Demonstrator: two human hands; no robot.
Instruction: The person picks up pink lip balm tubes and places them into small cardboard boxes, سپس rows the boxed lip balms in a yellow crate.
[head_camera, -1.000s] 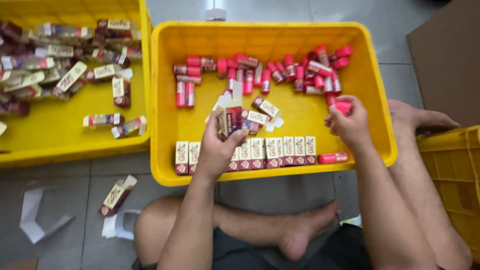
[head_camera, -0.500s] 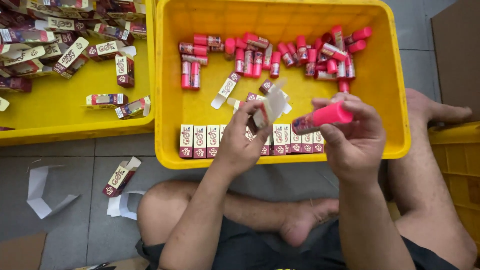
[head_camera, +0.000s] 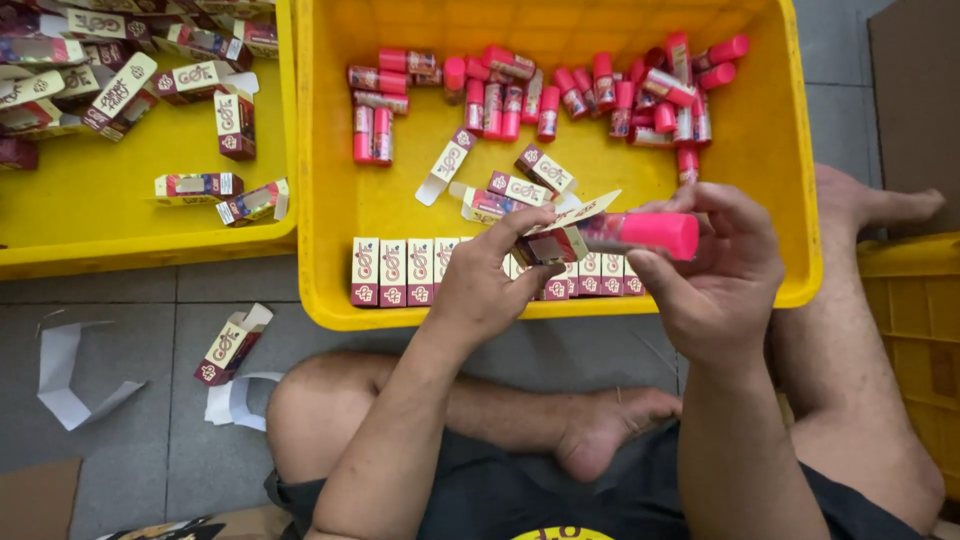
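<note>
While the person sits cross-legged on the grey floor (head_camera: 130, 400), a small open carton (head_camera: 552, 243) is pinched between the fingers of the left hand (head_camera: 485, 280), its flap lifted. A pink tube (head_camera: 648, 232) is gripped by the right hand (head_camera: 715, 275), and its end is placed at the carton's mouth — how far inside cannot be told. Both hands are held over the front edge of the yellow crate (head_camera: 340, 150). In this crate a row of closed cartons (head_camera: 405, 272) is stood along the front wall, and loose pink tubes (head_camera: 560, 90) are piled at the back. A second yellow crate (head_camera: 140, 235) with more cartons is seen to the left — one carton (head_camera: 232, 343) is lying on the floor.
</note>
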